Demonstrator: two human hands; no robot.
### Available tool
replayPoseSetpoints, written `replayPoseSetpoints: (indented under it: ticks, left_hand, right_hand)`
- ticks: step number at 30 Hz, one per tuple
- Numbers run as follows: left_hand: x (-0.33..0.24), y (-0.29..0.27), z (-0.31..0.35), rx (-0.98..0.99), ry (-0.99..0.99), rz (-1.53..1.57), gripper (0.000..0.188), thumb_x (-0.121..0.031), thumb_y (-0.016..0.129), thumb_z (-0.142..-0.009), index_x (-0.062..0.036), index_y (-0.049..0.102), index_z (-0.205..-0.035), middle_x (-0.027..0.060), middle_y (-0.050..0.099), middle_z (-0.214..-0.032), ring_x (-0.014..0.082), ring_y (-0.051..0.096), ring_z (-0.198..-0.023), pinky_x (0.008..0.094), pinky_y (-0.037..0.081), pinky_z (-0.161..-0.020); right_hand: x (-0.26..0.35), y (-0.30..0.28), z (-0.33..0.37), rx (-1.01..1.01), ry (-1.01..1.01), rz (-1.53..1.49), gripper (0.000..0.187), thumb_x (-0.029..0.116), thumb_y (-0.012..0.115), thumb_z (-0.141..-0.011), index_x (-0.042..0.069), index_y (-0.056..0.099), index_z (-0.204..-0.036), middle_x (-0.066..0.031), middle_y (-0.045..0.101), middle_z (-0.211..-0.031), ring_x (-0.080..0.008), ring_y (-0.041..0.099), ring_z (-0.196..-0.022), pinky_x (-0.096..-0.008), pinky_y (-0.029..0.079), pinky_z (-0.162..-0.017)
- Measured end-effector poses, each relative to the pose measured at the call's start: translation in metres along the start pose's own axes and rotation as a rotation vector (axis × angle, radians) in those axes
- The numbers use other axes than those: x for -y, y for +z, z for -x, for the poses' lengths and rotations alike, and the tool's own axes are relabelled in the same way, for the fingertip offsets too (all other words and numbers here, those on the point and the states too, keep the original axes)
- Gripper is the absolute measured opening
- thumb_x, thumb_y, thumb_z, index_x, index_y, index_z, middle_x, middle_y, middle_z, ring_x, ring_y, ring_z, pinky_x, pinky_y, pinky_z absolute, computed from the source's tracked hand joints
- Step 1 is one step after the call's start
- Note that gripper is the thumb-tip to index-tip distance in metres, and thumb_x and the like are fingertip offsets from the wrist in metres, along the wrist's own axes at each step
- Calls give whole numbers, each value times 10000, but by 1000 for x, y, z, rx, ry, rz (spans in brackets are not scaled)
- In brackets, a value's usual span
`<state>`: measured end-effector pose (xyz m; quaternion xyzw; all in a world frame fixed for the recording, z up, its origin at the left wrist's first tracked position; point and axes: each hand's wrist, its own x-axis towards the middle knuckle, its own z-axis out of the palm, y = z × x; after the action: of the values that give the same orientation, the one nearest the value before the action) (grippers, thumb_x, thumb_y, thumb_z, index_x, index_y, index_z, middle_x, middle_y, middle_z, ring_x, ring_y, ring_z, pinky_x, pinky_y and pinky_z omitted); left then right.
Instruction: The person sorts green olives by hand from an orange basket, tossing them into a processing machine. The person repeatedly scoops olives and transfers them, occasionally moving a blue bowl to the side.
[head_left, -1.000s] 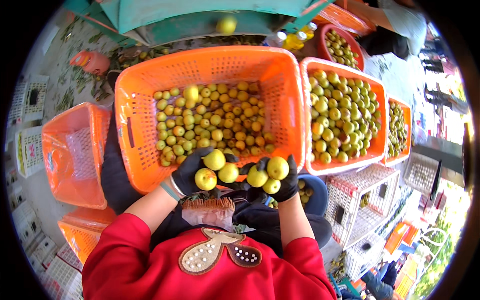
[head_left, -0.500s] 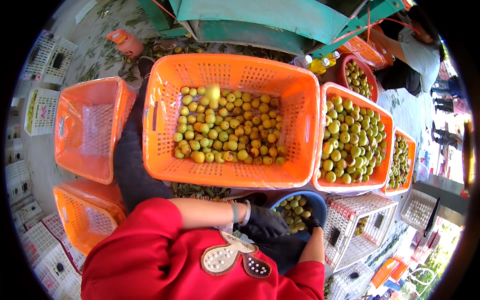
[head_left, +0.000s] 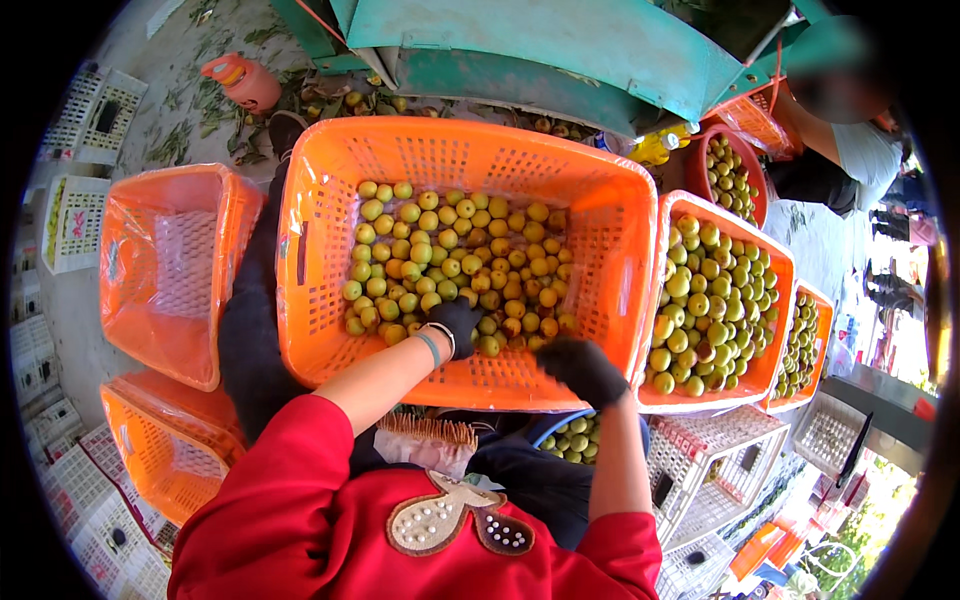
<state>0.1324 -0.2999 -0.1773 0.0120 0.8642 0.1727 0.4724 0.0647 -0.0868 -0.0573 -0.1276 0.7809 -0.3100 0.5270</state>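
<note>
A large orange plastic basket [head_left: 462, 385], lined with clear film, stands in front of me. Small round yellow-green fruits [head_left: 450, 265], plum-like, cover much of its bottom. Gloved in black, my left hand [head_left: 457, 325] reaches in over the near wall, its fingers bent down onto the fruits; whether one is gripped is hidden. My right hand [head_left: 582, 370], also black-gloved, hangs over the near right part of the basket. Its fingers point left and are bent, slightly smeared, and I cannot see anything held. Below my right forearm is a blue bucket [head_left: 541, 428] of greener fruits, partly covered.
Orange crates of larger green fruits [head_left: 715, 300] stand at right, beside a white crate [head_left: 720, 470]. Film-lined orange crates [head_left: 160, 260] are at left. A wooden-bristled brush [head_left: 430, 428] lies before me. Beyond are a green metal frame [head_left: 560, 60], an orange gas cylinder [head_left: 245, 83] and another person [head_left: 850, 150].
Both hands have moved forward from the blue bucket to the large orange basket. A fruit blurred above the basket's far left part is no longer there. The view has shifted slightly.
</note>
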Motion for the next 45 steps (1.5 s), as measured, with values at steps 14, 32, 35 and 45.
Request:
replayPoseSetpoints:
  ticks: [14,32,35,45]
  left_hand:
    - [123,-26,19,-451,-147,301,275,-202,578,-841,-43,588,-1065,161,622,-1028,325,602,-930,430,498,-806]
    - [163,-3,-16,-151,-190,237,216,-217,541,-802,-90,708,-857,135,672,-926,305,630,-858,416,501,-754]
    - [178,-13,-1,-268,-134,333,213,-187,527,-807,-97,711,-866,137,672,-916,304,634,-853,410,502,-757]
    - [169,-58,-20,-879,-176,542,168,-214,562,-816,-83,668,-820,130,640,-807,335,607,-773,438,477,-667]
  right_hand:
    - [-40,51,-132,-1,188,645,707,449,626,-803,140,365,-1383,-143,411,-1383,-327,409,-1255,-435,422,-973]
    - [-47,-36,-213,-612,-156,110,497,346,550,-886,5,485,-1243,-220,511,-1230,-351,506,-1106,-402,441,-881]
    - [28,-25,-221,-586,-28,605,567,399,611,-839,72,471,-1281,-227,535,-1170,-347,534,-1057,-422,453,-869]
    - [17,26,-179,-96,77,752,458,121,565,-843,84,426,-1278,-226,552,-1081,-367,570,-972,-437,485,-793]
